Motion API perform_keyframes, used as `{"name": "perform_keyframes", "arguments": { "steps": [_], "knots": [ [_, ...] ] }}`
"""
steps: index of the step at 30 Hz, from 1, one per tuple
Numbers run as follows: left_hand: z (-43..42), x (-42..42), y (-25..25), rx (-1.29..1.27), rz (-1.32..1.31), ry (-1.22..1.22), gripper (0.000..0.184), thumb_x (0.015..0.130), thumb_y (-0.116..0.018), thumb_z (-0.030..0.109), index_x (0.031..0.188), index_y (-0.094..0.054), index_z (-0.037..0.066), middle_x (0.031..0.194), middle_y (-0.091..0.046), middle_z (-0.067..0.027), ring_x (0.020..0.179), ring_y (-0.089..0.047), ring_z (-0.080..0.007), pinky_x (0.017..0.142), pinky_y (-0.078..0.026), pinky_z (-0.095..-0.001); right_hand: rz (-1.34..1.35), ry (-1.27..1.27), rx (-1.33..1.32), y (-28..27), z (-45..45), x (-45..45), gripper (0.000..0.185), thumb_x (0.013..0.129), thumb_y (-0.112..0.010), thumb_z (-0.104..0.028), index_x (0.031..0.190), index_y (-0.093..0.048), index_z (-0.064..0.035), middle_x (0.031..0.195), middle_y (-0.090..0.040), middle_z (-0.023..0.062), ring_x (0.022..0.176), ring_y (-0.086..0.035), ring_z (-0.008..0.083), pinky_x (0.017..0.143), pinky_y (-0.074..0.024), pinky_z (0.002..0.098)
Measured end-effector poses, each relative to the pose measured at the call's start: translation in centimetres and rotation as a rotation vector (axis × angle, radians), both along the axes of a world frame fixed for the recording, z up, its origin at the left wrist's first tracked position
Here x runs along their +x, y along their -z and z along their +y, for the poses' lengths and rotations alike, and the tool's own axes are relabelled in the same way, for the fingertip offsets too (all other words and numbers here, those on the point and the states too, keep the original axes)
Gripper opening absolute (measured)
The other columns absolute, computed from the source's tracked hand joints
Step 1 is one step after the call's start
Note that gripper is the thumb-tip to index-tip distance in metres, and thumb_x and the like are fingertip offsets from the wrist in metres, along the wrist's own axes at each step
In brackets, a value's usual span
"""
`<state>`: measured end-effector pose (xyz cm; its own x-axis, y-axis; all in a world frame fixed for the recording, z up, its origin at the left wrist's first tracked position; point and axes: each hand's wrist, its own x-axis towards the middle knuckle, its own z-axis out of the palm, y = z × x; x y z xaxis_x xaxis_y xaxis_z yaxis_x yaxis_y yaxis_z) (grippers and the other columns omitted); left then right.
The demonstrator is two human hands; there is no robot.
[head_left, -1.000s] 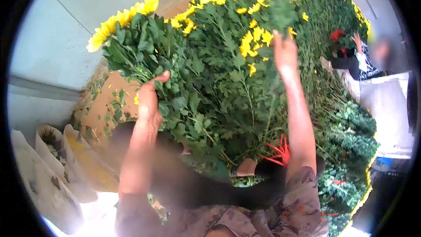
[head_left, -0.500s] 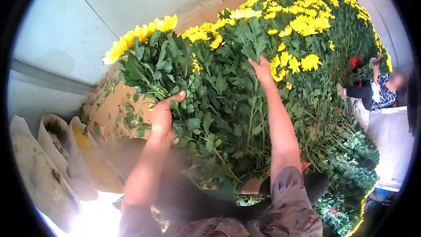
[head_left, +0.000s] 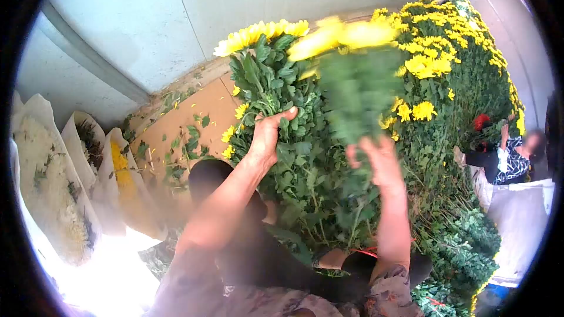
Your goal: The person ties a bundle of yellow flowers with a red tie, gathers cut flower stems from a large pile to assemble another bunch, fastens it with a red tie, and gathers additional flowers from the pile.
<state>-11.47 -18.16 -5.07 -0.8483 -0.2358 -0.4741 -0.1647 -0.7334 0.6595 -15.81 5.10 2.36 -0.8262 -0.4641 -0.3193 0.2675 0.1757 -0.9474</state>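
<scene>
My left hand is wrapped round the leafy stems of a bunch of yellow flowers, whose blooms line up along the top. To its right, my right hand has its fingers bent at the stems of a second group of yellow flowers. Motion smears those blooms and leaves, and they touch or overlap the left bunch's edge. Below and behind both hands lies a large pile of yellow flowers with long green stems.
White bags with plant scraps stand at the left. Cardboard with fallen leaves lies near the pale wall. Another person sits at the far right beside the pile. Red ties lie near my leg.
The view has turned left. My right hand came from the pile with a flower stem toward the left bunch, and its flowers are now beside that bunch. My left hand keeps its hold.
</scene>
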Motion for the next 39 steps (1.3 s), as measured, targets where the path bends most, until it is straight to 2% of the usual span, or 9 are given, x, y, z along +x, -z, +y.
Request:
{"name": "perform_keyframes", "arguments": {
  "steps": [6,11,14,19,23,30,35,37,39],
  "knots": [
    [-0.3,2.3,-3.3,-0.017,0.125,0.099,0.039,0.075,-0.072,0.023,0.105,-0.062,0.000,0.097,-0.065,-0.0088,0.088,-0.060,-0.0190,0.082,-0.049,-0.0354,0.162,-0.113,0.129,3.5,-5.9,3.2,0.039,0.096,-0.050,-0.027,0.124,-0.054,-0.0008,0.112,-0.063,0.0080,0.105,-0.055,0.0170,0.095,-0.0395,0.0313],
    [0.0,2.8,-1.7,-0.038,0.314,0.056,0.051,0.073,-0.076,0.024,0.114,-0.058,0.000,0.099,-0.064,-0.0091,0.089,-0.061,-0.0201,0.084,-0.049,-0.0361,0.404,-0.231,0.329,3.2,-7.9,5.0,0.036,0.095,-0.049,-0.026,0.123,-0.053,-0.0026,0.111,-0.063,0.0195,0.105,-0.059,0.0313,0.088,-0.0448,0.0388],
    [-0.7,2.8,-0.4,-0.038,0.238,0.139,0.051,0.074,-0.074,0.028,0.114,-0.059,0.000,0.105,-0.063,-0.0106,0.096,-0.058,-0.0218,0.088,-0.045,-0.0370,0.532,-0.257,0.370,3.3,-9.2,5.5,0.032,0.093,-0.050,-0.022,0.116,-0.052,-0.0002,0.091,-0.064,0.0261,0.084,-0.062,0.0430,0.073,-0.0484,0.0482],
    [-1.3,4.7,-4.5,-0.197,-0.071,0.086,0.049,0.067,-0.075,0.033,0.102,-0.064,0.001,0.102,-0.063,-0.0115,0.096,-0.057,-0.0220,0.092,-0.040,-0.0346,0.421,-0.461,0.780,0.5,-11.6,8.0,0.048,0.091,-0.056,-0.027,0.118,-0.040,0.0089,0.090,-0.064,0.0219,0.086,-0.062,0.0377,0.077,-0.0489,0.0476],
    [-4.4,6.7,-6.0,-0.298,-0.088,-0.139,0.050,0.072,-0.066,0.040,0.107,-0.059,0.004,0.101,-0.061,-0.0116,0.093,-0.055,-0.0247,0.081,-0.044,-0.0378,1.232,-0.130,0.492,1.3,-9.0,9.0,0.040,0.086,-0.063,-0.029,0.116,-0.054,-0.0050,0.098,-0.065,0.0135,0.086,-0.062,0.0308,0.074,-0.0519,0.0391],
    [-6.5,11.1,-9.0,-0.286,0.011,-0.387,0.050,0.071,-0.067,0.034,0.108,-0.057,0.003,0.101,-0.062,-0.0129,0.090,-0.059,-0.0255,0.079,-0.048,-0.0379,0.527,0.122,0.839,22.7,1.1,0.0,0.036,0.091,-0.058,-0.024,0.119,-0.054,-0.0016,0.102,-0.062,0.0216,0.097,-0.058,0.0378,0.080,-0.0483,0.0448],
    [-8.9,12.0,-6.9,-0.243,0.298,-0.224,0.054,0.074,-0.062,0.032,0.118,-0.053,0.001,0.112,-0.060,-0.0167,0.096,-0.059,-0.0322,0.086,-0.050,-0.0438,0.662,0.085,0.919,25.9,-2.7,-2.7,0.052,0.084,-0.068,-0.030,0.122,-0.051,0.0012,0.105,-0.061,0.0232,0.099,-0.058,0.0369,0.081,-0.0487,0.0444],
    [-8.8,11.0,-7.4,-0.246,0.256,-0.252,0.054,0.072,-0.068,0.035,0.109,-0.057,-0.002,0.100,-0.063,-0.0145,0.085,-0.061,-0.0265,0.075,-0.051,-0.0386,0.439,-0.143,0.951,27.4,-4.4,-3.7,0.051,0.082,-0.069,-0.031,0.120,-0.054,0.0007,0.107,-0.061,0.0221,0.099,-0.058,0.0366,0.082,-0.0485,0.0437],
    [-9.7,10.6,-7.1,-0.250,0.222,-0.266,0.054,0.070,-0.071,0.036,0.104,-0.059,-0.004,0.094,-0.064,-0.0134,0.080,-0.061,-0.0237,0.069,-0.051,-0.0361,0.472,0.020,0.770,27.2,-4.6,-3.1,0.043,0.085,-0.067,-0.026,0.118,-0.056,-0.0002,0.109,-0.061,0.0209,0.100,-0.058,0.0371,0.083,-0.0483,0.0427]
  ]
}}
